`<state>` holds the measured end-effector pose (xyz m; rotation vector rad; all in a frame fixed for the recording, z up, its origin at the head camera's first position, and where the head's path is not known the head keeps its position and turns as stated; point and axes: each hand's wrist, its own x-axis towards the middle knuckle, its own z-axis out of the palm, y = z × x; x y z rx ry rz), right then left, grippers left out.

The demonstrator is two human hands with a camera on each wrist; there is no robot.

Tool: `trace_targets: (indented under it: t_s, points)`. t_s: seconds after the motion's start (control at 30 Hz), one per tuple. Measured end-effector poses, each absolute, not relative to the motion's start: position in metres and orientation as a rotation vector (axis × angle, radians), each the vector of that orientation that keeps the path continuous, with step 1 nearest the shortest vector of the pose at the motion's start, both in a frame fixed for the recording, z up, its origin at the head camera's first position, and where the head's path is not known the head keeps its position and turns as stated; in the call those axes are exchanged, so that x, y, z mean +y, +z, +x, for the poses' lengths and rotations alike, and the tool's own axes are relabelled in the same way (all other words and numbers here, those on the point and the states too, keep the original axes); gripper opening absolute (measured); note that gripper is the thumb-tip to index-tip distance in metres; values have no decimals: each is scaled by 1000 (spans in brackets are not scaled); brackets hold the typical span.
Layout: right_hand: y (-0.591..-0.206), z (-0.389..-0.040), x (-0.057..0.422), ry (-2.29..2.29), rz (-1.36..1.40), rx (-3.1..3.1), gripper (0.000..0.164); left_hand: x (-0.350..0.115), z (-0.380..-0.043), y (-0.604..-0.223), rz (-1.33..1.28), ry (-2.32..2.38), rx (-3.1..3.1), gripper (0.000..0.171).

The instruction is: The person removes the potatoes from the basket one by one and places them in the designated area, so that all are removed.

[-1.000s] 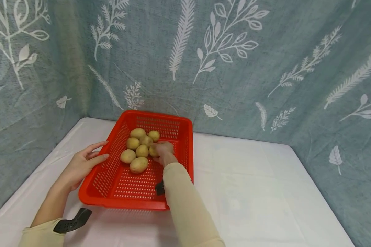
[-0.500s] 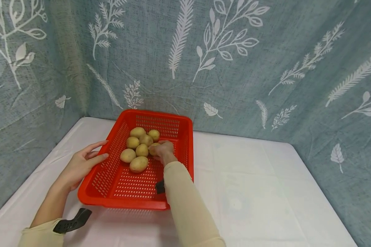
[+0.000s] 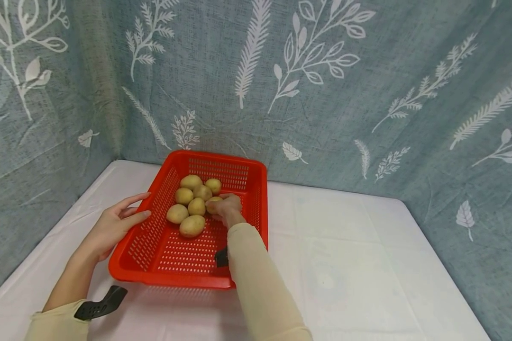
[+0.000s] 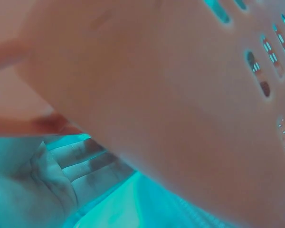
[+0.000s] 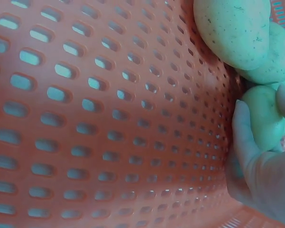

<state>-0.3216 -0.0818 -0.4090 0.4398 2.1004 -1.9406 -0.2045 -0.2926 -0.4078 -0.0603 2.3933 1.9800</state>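
Note:
In the head view, a red perforated plastic basket (image 3: 185,282) sits on the table, with several yellow potatoes (image 3: 192,226) grouped toward its far left. My left hand (image 3: 108,232) rests at the basket's left rim, thumb and index finger over the edge. The left wrist view shows its other fingers (image 4: 88,166) lying nearly straight along the outside of the wall. Inside the basket, my right hand (image 3: 229,207) grips a small potato (image 5: 263,116) at the right side of the group. The right wrist view shows thumb and fingers around it, low by the perforated floor.
A white cloth (image 3: 345,255) covers the table, extending to the right of the basket. Patterned blue-grey fabric (image 3: 315,128) hangs behind and at both sides. A black wrist mount (image 3: 102,305) sits on the left forearm, and another (image 3: 222,258) shows by the right sleeve.
Both hands stay almost where they were, and the right hand keeps its hold on the small potato. The head view shifts slightly.

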Motion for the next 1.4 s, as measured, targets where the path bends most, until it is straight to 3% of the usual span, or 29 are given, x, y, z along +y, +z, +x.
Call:
trace_targets:
  t_s: [0.4, 0.83, 1.4]
  points:
    - [-392, -324, -76, -1973, 348, 2052, 36, -292, -205, -408, -77, 1978, 2395, 66]
    - [-336, -337, -71, -2016, 129, 1881, 38, -294, -205, -408, -49, 1995, 2397, 65]
    - [-287, -361, 7, -2126, -47, 1851, 52, -293, -203, -409, -33, 2011, 2388, 65]
